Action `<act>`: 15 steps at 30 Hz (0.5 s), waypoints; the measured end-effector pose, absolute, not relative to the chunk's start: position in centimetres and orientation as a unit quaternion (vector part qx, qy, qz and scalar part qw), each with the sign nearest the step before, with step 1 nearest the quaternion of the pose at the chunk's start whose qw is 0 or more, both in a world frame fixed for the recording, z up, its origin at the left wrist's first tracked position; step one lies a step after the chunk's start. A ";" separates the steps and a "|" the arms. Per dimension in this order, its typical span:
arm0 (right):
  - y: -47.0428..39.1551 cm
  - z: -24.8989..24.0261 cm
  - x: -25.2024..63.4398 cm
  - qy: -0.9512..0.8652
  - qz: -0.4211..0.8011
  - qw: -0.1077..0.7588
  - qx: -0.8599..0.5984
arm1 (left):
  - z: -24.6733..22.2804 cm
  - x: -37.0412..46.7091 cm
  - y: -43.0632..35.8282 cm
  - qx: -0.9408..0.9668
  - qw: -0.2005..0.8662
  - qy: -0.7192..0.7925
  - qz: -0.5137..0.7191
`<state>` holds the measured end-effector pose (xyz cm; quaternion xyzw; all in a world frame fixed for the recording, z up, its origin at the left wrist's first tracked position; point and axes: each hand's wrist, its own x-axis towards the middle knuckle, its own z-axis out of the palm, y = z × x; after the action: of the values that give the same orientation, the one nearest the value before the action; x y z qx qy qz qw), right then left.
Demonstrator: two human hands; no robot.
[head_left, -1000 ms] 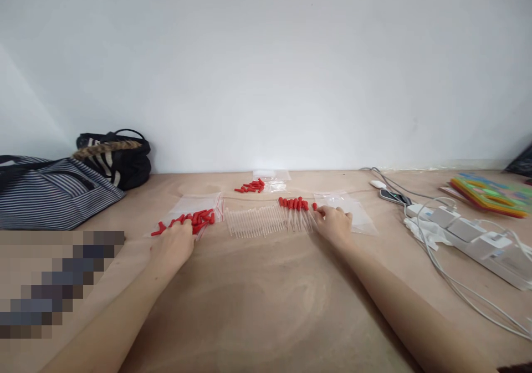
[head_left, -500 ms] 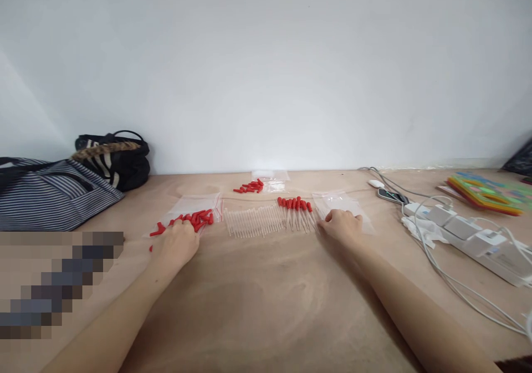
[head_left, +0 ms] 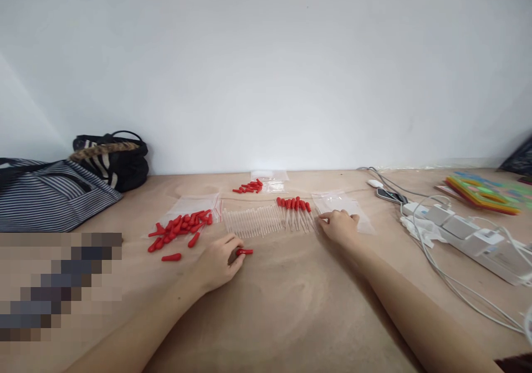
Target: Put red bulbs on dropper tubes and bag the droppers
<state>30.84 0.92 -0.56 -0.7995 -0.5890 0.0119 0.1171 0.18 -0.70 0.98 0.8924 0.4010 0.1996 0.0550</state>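
Observation:
My left hand (head_left: 220, 259) is closed on a red rubber bulb (head_left: 246, 251), its narrow end pointing right, just in front of a row of clear thin tubes (head_left: 253, 221). My right hand (head_left: 339, 226) rests beside the right end of the tubes, fingertips together; what they pinch, if anything, is too small to tell. Between the row and that hand, several tubes with red bulbs on their tops (head_left: 294, 204) lie side by side. A pile of loose red bulbs (head_left: 178, 226) lies on the left, partly on a clear plastic bag (head_left: 203, 202).
Another small heap of red bulbs (head_left: 248, 186) lies near the wall beside a clear bag (head_left: 272, 183). A clear bag (head_left: 361, 218) lies behind my right hand. Farther right are a white power strip (head_left: 477, 243) with cables and colourful sheets (head_left: 482, 195). Bags (head_left: 58, 195) stand at left.
My left hand has moved right and nearer, out of the bulb pile, with a red bulb in its fingers. Another bulb now lies in front of the pile. My right hand has hardly moved.

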 end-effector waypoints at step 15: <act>2.2 -1.1 30.8 -0.547 0.021 0.095 -0.831 | 0.0 0.2 0.1 0.849 0.220 0.412 0.247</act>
<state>30.85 2.20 -1.07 -0.8314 -0.5471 0.0210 0.0953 0.19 0.08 -0.02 0.8490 0.4124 0.2467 0.2196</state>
